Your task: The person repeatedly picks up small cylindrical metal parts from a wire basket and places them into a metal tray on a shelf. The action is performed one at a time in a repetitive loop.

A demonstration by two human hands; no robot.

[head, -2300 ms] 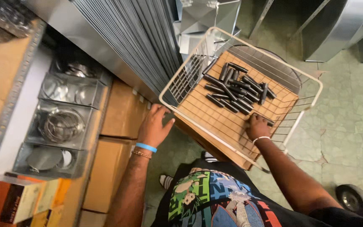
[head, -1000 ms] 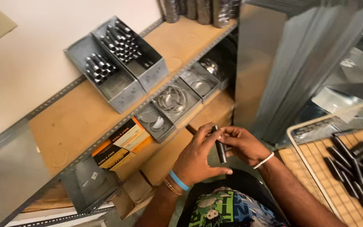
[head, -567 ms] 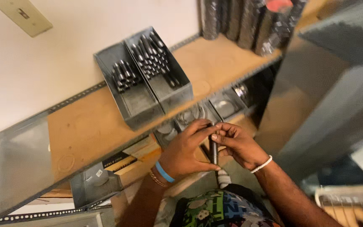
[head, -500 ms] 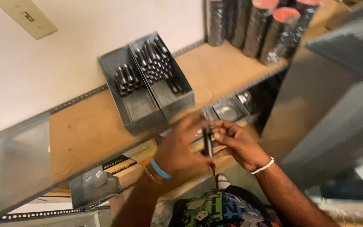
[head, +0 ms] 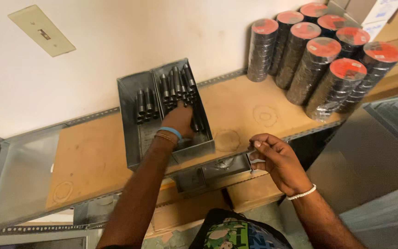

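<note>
Reaching up-frame into the right compartment of the grey metal bin (head: 137, 138), left hand (head: 179, 121) among dark threaded pipe nipples (head: 177, 85) lying lengthwise toward the wall, grip hidden; right hand (head: 275, 159) loosely curled, empty, at the shelf edge (head: 309, 131).

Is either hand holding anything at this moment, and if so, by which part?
Cannot be told for the left hand: it reaches into the right metal bin among dark cylindrical pieces, fingers hidden. The right hand holds nothing.
</note>
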